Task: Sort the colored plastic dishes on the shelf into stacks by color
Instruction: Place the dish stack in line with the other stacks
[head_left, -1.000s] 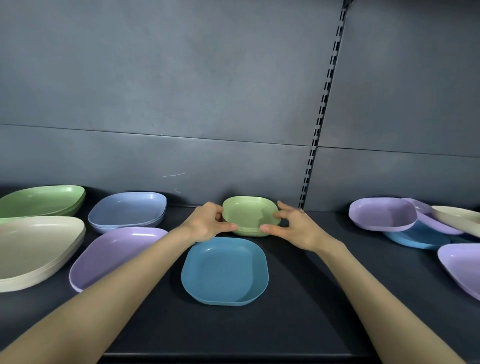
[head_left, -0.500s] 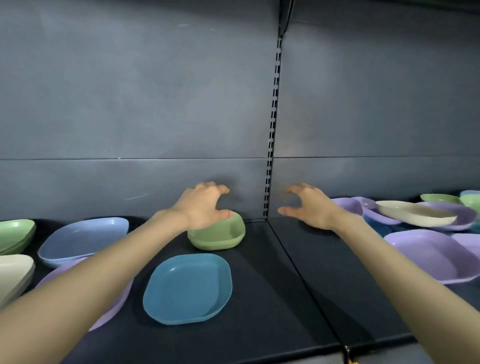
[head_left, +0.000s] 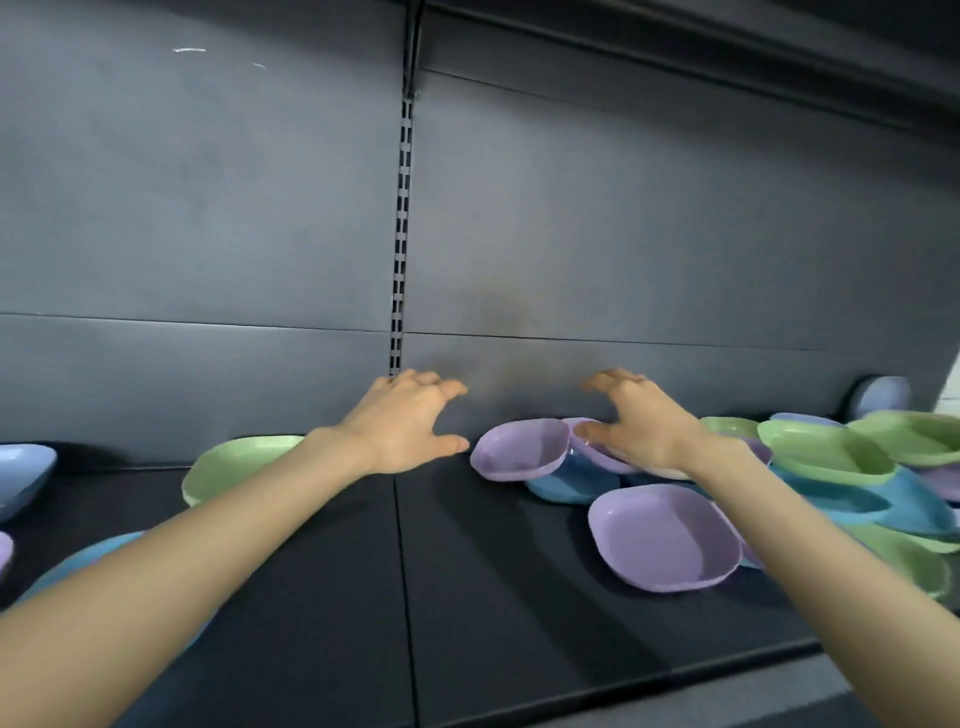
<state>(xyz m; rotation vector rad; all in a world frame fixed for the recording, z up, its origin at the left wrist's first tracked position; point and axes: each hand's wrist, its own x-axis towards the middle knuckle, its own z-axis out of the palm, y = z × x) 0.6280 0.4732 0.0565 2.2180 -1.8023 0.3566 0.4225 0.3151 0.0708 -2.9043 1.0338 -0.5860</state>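
Observation:
Both my hands hover empty over the dark shelf (head_left: 493, 597). My left hand (head_left: 405, 423) has its fingers spread, just left of a tilted purple dish (head_left: 522, 448). My right hand (head_left: 636, 421), fingers loosely bent, hangs over the unsorted heap behind that dish, above another purple dish and a blue one (head_left: 569, 483). A flat purple dish (head_left: 665, 535) lies nearer me under my right forearm. Green dishes (head_left: 826, 449) and blue dishes (head_left: 883, 499) pile up at the right. The green stack (head_left: 234, 462) sits behind my left forearm.
A pale blue dish (head_left: 23, 475) shows at the far left edge, and a blue dish (head_left: 88, 561) peeks from under my left forearm. A slotted upright (head_left: 400, 234) runs up the grey back wall. The shelf's front edge (head_left: 623, 696) lies close below.
Both hands let go of the green stack and moved right toward the mixed pile. The view swung right, bringing the heap of purple, blue and green dishes into sight.

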